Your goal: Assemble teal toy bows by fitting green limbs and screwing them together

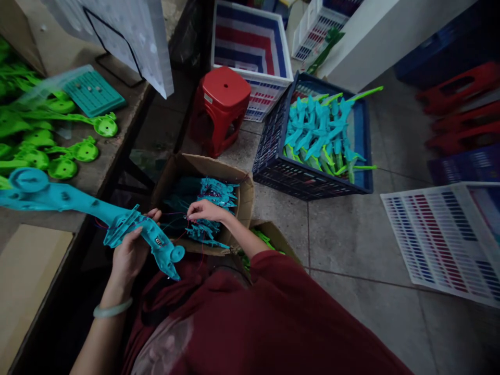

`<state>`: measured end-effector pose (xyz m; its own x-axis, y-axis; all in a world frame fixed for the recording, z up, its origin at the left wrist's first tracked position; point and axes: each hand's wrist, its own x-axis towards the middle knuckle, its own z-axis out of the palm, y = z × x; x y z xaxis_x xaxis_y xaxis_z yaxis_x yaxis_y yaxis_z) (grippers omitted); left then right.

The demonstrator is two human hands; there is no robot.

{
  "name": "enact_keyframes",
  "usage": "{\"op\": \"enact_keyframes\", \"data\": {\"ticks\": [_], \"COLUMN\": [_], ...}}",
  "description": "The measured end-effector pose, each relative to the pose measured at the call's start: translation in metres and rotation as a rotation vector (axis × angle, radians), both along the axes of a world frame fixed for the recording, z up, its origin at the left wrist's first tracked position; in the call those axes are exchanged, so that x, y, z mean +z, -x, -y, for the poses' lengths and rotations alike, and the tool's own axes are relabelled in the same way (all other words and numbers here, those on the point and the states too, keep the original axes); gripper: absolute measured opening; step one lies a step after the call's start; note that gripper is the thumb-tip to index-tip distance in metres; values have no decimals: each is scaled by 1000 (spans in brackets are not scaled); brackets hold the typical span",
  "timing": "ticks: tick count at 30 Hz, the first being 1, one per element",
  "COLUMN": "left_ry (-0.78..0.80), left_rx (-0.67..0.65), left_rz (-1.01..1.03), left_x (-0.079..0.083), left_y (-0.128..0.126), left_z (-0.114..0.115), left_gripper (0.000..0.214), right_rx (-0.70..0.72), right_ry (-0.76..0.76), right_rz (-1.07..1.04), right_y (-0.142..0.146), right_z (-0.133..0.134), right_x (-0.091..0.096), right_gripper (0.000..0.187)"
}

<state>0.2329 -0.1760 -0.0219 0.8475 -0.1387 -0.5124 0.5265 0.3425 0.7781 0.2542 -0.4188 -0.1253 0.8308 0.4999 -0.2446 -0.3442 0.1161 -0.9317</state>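
Note:
My left hand (130,252) is wrapped round the handle end of a long turquoise plastic toy shell (78,205) whose round head rests on the workbench at the left. Thin red wires run from the shell toward my right hand (205,210). That hand is pinched closed over a cardboard box (244,195) of turquoise toy parts (213,200) on the floor. What its fingers grip is too small to name.
Green toy shells (58,151) and a teal pad (94,92) lie on the workbench (128,112). A red stool (221,104), a dark blue crate (281,166) of turquoise and green toys, and white crates (445,239) stand on the tiled floor.

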Motion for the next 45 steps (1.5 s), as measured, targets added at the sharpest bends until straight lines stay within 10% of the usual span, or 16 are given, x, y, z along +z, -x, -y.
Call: {"op": "enact_keyframes", "data": {"ticks": [26, 35, 45], "left_ry": [-5, 23, 100], "left_rx": [-56, 3, 23], "left_rz": [14, 53, 56], "left_x": [-26, -29, -26], "left_y": [-6, -4, -2], "left_z": [41, 29, 29], "left_gripper": [43, 43, 40], "right_rx": [-321, -214, -167], "right_ry": [139, 78, 392], "right_rz": [-90, -119, 68], "right_y": [4, 6, 1], "right_z": [-18, 5, 2], "right_x": [-3, 4, -2], "right_gripper": [21, 43, 31]}}
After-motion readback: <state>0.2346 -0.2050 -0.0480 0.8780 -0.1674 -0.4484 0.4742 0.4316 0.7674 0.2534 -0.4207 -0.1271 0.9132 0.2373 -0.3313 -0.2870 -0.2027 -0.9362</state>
